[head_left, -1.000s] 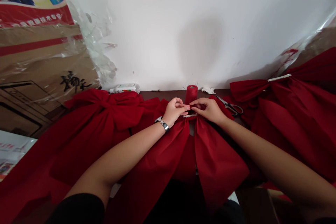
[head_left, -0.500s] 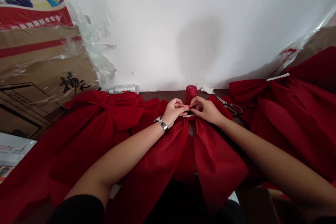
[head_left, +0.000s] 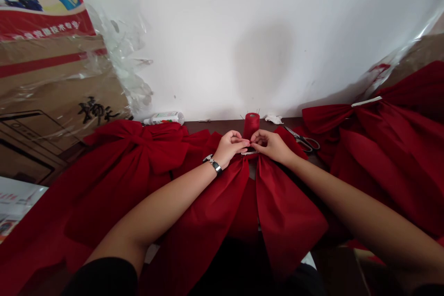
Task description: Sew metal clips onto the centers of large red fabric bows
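A large red fabric bow (head_left: pixel 277 212) lies in front of me, its two tails falling toward me. My left hand (head_left: pixel 231 147), with a watch on its wrist, and my right hand (head_left: pixel 272 144) meet at the bow's gathered centre. Both have their fingers pinched together on the cloth at the knot, where a thin silvery clip or pin (head_left: pixel 249 153) shows just below the fingertips. A red spool of thread (head_left: pixel 251 125) stands right behind my hands.
Scissors (head_left: pixel 305 140) lie to the right of my right hand. Another red bow (head_left: pixel 138 143) lies at the left and one (head_left: pixel 374 134) at the right. A white bottle (head_left: pixel 164 117) lies by the wall. Plastic-wrapped cardboard (head_left: pixel 52 83) stands at the left.
My hands have stayed at the bow's centre; the fingertips have shifted only slightly and the view has drifted a little.
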A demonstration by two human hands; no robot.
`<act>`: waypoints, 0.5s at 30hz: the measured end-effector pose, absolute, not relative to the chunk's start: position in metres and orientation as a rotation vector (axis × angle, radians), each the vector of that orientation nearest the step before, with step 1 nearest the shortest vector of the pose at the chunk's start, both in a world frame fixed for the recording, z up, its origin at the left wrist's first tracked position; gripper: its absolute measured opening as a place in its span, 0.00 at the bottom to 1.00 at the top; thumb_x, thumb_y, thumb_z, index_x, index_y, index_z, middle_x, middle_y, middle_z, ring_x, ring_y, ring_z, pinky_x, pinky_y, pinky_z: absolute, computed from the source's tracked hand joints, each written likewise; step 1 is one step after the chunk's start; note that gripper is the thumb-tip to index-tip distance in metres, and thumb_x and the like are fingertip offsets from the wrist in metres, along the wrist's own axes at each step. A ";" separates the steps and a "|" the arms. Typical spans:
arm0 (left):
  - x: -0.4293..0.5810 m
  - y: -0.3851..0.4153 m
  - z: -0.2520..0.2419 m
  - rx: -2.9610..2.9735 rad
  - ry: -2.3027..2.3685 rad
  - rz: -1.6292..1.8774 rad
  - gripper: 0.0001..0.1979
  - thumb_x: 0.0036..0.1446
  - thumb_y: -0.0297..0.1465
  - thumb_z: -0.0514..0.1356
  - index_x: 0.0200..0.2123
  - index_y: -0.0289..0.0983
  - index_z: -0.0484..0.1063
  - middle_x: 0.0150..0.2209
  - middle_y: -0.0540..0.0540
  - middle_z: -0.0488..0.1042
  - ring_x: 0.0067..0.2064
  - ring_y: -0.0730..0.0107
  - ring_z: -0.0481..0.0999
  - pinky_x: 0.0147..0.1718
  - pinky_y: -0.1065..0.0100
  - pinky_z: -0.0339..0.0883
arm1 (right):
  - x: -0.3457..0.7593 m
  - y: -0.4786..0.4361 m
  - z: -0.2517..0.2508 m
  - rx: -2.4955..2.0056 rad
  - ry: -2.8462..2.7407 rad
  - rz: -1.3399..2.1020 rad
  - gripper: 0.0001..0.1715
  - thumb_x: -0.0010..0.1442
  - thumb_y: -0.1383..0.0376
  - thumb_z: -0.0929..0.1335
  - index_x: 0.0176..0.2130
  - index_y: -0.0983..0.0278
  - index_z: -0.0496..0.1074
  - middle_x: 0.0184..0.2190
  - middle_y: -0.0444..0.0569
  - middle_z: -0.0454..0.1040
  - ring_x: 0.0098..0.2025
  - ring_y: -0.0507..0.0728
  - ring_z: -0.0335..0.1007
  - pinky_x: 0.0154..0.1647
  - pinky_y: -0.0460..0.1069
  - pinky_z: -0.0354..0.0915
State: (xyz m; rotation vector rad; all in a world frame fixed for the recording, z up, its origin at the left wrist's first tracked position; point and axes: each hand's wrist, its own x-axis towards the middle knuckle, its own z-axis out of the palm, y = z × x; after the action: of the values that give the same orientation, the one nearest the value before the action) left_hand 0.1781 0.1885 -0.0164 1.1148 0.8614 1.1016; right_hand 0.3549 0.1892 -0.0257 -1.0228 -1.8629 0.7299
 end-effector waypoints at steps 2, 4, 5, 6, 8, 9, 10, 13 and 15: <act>0.178 0.189 -0.017 1.117 0.863 1.100 0.19 0.42 0.27 0.70 0.32 0.34 0.62 0.29 0.48 0.77 0.31 0.75 0.77 0.33 0.72 0.72 | 0.354 0.189 -0.026 -1.035 -1.842 0.758 0.09 0.51 0.62 0.69 0.33 0.65 0.70 0.29 0.48 0.75 0.27 0.51 0.68 0.31 0.47 0.66; 0.178 0.189 -0.017 1.121 0.867 1.099 0.20 0.42 0.28 0.71 0.32 0.34 0.62 0.30 0.48 0.77 0.31 0.75 0.78 0.33 0.72 0.72 | 0.354 0.190 -0.026 -1.044 -1.833 0.773 0.10 0.51 0.61 0.69 0.32 0.65 0.70 0.29 0.49 0.75 0.27 0.51 0.69 0.31 0.48 0.66; 0.178 0.189 -0.017 1.124 0.867 1.099 0.20 0.41 0.28 0.71 0.32 0.34 0.62 0.30 0.48 0.77 0.31 0.75 0.78 0.33 0.73 0.72 | 0.354 0.190 -0.026 -1.045 -1.830 0.777 0.10 0.51 0.60 0.69 0.31 0.66 0.70 0.29 0.49 0.75 0.27 0.51 0.69 0.32 0.48 0.66; 0.178 0.189 -0.017 1.126 0.867 1.098 0.20 0.41 0.28 0.71 0.32 0.34 0.62 0.30 0.48 0.77 0.30 0.75 0.77 0.32 0.73 0.71 | 0.354 0.190 -0.026 -1.046 -1.827 0.779 0.10 0.50 0.60 0.69 0.30 0.66 0.70 0.28 0.49 0.75 0.27 0.52 0.70 0.32 0.48 0.66; 0.178 0.189 -0.017 1.128 0.863 1.098 0.20 0.41 0.28 0.71 0.32 0.34 0.61 0.30 0.48 0.77 0.30 0.76 0.77 0.32 0.73 0.71 | 0.355 0.191 -0.026 -1.044 -1.820 0.780 0.10 0.51 0.60 0.69 0.30 0.66 0.70 0.27 0.48 0.75 0.27 0.52 0.70 0.32 0.48 0.67; 0.178 0.189 -0.017 1.127 0.858 1.100 0.20 0.41 0.28 0.71 0.32 0.34 0.61 0.30 0.48 0.77 0.29 0.77 0.77 0.31 0.74 0.71 | 0.355 0.191 -0.027 -1.041 -1.818 0.782 0.10 0.51 0.60 0.69 0.30 0.66 0.70 0.27 0.48 0.75 0.28 0.52 0.70 0.32 0.48 0.67; 0.178 0.189 -0.017 1.127 0.854 1.102 0.20 0.41 0.28 0.71 0.32 0.34 0.61 0.30 0.48 0.77 0.29 0.77 0.77 0.31 0.74 0.71 | 0.355 0.191 -0.027 -1.038 -1.817 0.783 0.10 0.51 0.60 0.69 0.30 0.66 0.70 0.27 0.48 0.75 0.27 0.52 0.70 0.31 0.47 0.66; 0.178 0.189 -0.017 1.128 0.852 1.105 0.20 0.41 0.29 0.71 0.32 0.34 0.61 0.30 0.48 0.77 0.29 0.77 0.76 0.31 0.74 0.71 | 0.355 0.191 -0.027 -1.034 -1.823 0.765 0.10 0.52 0.60 0.69 0.30 0.65 0.71 0.26 0.47 0.74 0.26 0.51 0.68 0.29 0.47 0.65; 0.178 0.188 -0.017 1.126 0.865 1.107 0.20 0.41 0.28 0.71 0.32 0.34 0.62 0.30 0.48 0.78 0.29 0.77 0.77 0.31 0.74 0.71 | 0.355 0.191 -0.027 -1.041 -1.830 0.739 0.10 0.52 0.60 0.68 0.30 0.65 0.72 0.26 0.47 0.74 0.24 0.50 0.66 0.28 0.47 0.64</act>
State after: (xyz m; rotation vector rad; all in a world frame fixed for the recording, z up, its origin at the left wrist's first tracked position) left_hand 0.1782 0.1883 -0.0173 1.1259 0.8648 1.1069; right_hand 0.3555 0.1910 -0.0270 -1.0406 -1.8304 0.7386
